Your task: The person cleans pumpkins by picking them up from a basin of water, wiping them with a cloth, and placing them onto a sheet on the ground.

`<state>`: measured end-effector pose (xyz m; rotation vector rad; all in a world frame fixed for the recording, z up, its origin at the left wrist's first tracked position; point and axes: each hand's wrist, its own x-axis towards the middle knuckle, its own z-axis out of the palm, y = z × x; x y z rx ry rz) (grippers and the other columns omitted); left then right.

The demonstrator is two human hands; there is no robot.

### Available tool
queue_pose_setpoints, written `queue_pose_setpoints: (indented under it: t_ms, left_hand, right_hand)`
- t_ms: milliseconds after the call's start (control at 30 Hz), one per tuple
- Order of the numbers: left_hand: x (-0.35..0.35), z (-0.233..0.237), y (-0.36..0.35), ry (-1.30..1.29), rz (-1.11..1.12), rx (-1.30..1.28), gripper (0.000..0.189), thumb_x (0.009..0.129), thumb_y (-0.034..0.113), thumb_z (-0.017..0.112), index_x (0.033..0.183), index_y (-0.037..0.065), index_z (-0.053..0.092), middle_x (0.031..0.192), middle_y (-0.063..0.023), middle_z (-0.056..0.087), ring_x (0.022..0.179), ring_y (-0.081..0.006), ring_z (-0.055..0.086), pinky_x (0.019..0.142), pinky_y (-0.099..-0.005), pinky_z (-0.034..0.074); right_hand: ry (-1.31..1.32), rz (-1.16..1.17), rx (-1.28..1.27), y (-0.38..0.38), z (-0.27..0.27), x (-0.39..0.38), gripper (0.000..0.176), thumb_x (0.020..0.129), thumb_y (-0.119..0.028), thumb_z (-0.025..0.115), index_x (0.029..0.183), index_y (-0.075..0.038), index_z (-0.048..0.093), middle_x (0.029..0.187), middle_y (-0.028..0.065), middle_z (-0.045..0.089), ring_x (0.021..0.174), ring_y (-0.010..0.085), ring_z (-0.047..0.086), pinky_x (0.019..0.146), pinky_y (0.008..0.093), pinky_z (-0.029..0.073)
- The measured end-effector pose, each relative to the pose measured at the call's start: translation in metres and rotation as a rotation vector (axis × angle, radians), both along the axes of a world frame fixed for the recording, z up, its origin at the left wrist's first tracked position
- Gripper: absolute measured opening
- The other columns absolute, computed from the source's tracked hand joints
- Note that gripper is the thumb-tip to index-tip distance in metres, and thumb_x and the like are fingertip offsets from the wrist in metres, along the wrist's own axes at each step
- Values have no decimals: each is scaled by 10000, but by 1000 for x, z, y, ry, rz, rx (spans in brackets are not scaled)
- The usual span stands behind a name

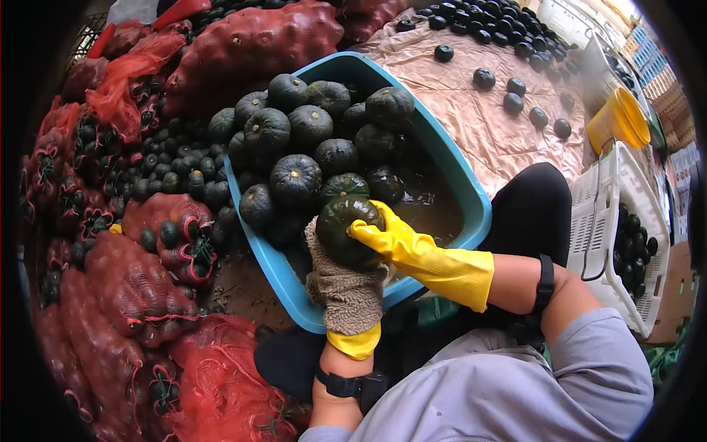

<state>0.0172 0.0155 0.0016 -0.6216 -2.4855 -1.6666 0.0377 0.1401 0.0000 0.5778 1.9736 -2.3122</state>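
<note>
One dark pumpkin is clasped between cloth-covered left hand and gloved right hand.

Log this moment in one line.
Left hand: under brown cloth, against pumpkin | right hand: gloved, gripping pumpkin | pumpkin: above blue tub

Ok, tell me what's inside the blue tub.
The blue tub holds dark green squashes heaped mainly on the left, with murky water showing at the right. Its bottom is hidden beneath them.

One tub, over dozen squashes inside; two gloves, one towel, one bucket.
</note>
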Motion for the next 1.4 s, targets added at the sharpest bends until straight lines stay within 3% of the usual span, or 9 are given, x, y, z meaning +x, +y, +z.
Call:
queue_pose_setpoints:
  t_ms: [33,100,367,500,800,900,1067,1300,1400]
  left_hand:
    - [0,-1,7,-100,23,99,588,932,187,816,1425,56,523,1376,-118,622,1319,-272,606,1171,-420,480]
    - [-6,2,5,-132,-50,76,587,933,184,808,1431,57,524,1378,-125,623,1310,-279,612,1156,-422,487]
    - [-19,2,-2,-174,-100,58,589,934,171,776,1455,62,525,1387,-151,629,1274,-304,636,1097,-432,514]
    - [-13,2,1,-140,-55,-15,591,934,164,760,1467,64,525,1391,-164,631,1257,-317,648,1067,-438,528]
    - [-3,16,-18,120,-163,-612,598,935,149,724,1494,69,527,1401,-194,638,1217,-346,675,1001,-449,558]
    - [2,18,-15,191,-185,-782,601,936,144,712,1503,71,527,1405,-204,640,1203,-356,684,978,-453,569]
    - [-9,0,-14,428,-141,-783,584,958,211,673,1507,63,540,1411,-219,640,1066,-387,717,798,-477,596]
    - [0,18,-4,263,1,-873,590,962,218,684,1510,60,529,1438,-220,619,1031,-412,724,765,-496,606]
    - [4,22,3,218,35,-902,594,964,221,689,1511,59,525,1450,-221,609,1017,-422,727,751,-504,610]
  right_hand:
    - [149,-45,-148,-1,-10,0,827,898,-396,867,1559,-79,487,1466,215,613,1355,365,609,1141,435,496]
    - [286,67,862,18,-3,-4,910,806,-289,924,1569,-82,475,1449,243,612,1346,428,599,1160,456,481]
    - [107,-22,-323,-3,1,-2,678,959,-254,784,1566,-162,497,1348,98,684,1248,209,653,1145,360,487]
    - [73,-49,476,14,3,-11,699,940,-295,825,1525,-73,515,1336,154,678,1226,253,670,1095,414,530]
    - [25,118,339,43,14,-7,388,1166,-275,506,1514,-116,568,1403,110,644,1279,206,628,1100,303,462]
    - [420,35,725,39,-14,-11,381,1178,-272,462,1485,-84,589,1399,136,648,1299,230,621,1107,323,457]
    - [447,-54,712,27,-5,-3,381,1126,-214,569,1474,-64,602,1321,222,656,1226,408,605,1113,465,439]
    - [479,-76,756,25,-3,-5,374,1111,-214,600,1458,-76,619,1321,190,667,1248,331,624,1124,440,454]
    - [233,-196,140,29,-12,-14,384,1140,-240,539,1498,-105,575,1352,114,684,1261,206,632,1108,366,489]
